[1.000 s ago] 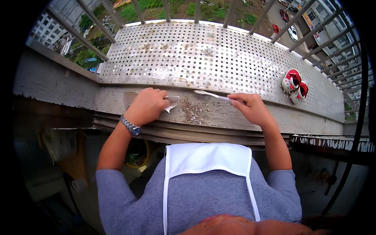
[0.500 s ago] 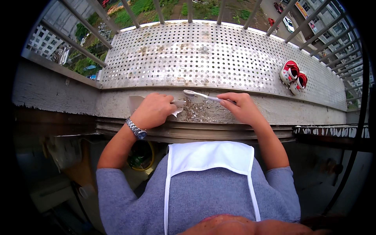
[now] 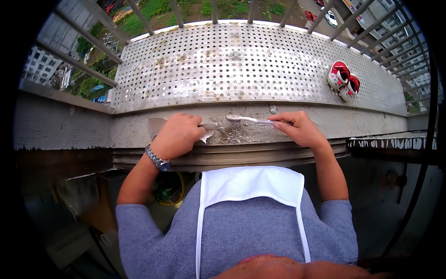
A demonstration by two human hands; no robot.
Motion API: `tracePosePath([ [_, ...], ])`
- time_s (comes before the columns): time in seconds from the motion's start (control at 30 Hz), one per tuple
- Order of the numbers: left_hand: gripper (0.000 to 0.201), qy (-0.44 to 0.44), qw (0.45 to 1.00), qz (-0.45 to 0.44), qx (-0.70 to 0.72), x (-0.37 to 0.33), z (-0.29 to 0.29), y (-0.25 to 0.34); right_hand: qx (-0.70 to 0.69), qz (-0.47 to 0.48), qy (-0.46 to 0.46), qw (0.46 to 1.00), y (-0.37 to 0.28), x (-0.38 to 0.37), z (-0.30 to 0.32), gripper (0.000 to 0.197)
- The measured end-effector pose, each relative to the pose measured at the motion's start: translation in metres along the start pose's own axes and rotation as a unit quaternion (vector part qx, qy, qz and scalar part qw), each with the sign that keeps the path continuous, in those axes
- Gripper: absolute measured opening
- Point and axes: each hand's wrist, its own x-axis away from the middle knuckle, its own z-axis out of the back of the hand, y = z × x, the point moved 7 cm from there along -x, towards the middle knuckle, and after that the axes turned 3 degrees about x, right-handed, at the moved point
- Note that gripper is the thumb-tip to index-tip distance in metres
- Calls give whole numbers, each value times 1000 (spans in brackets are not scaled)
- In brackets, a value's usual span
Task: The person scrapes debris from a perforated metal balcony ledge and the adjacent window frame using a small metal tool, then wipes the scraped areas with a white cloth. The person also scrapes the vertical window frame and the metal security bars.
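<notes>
The right hand (image 3: 299, 129) is closed on the end of a thin toothbrush (image 3: 251, 120). The brush is white, and its small head points left. It is over the middle of the grey ledge (image 3: 367, 122), between the far edge and the front edge. I cannot tell if it touches the ledge. Any writing on it is too small to read.

The left hand (image 3: 176, 135) pinches a white card (image 3: 156, 124) near the ledge's left end. The card pokes out on both sides, with a ragged right end. Small crumbs of dirt (image 3: 234, 135) lie between the hands, near the front edge.
</notes>
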Motion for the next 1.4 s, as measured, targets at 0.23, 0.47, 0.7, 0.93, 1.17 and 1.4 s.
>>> tracePosePath([
  [0.23,6,-14,1000,3,-5,-6,0,6,190,-57,167,966,-22,55,8,25],
  [0.47,7,-27,999,-18,19,-14,0,14,291,-28,241,926,-41,90,-35,28],
  [0.7,6,-16,999,-19,27,-14,-3,11,220,-13,178,959,-60,83,-69,28],
  [0.93,9,-12,999,-29,31,-12,-2,10,198,-73,279,937,-61,82,-46,26],
  [1.17,11,-17,999,-44,24,-13,-2,11,253,-47,252,933,-58,71,-76,27],
  [1.4,11,-38,995,-60,64,-13,-2,5,109,-84,246,960,-66,90,-66,26],
])
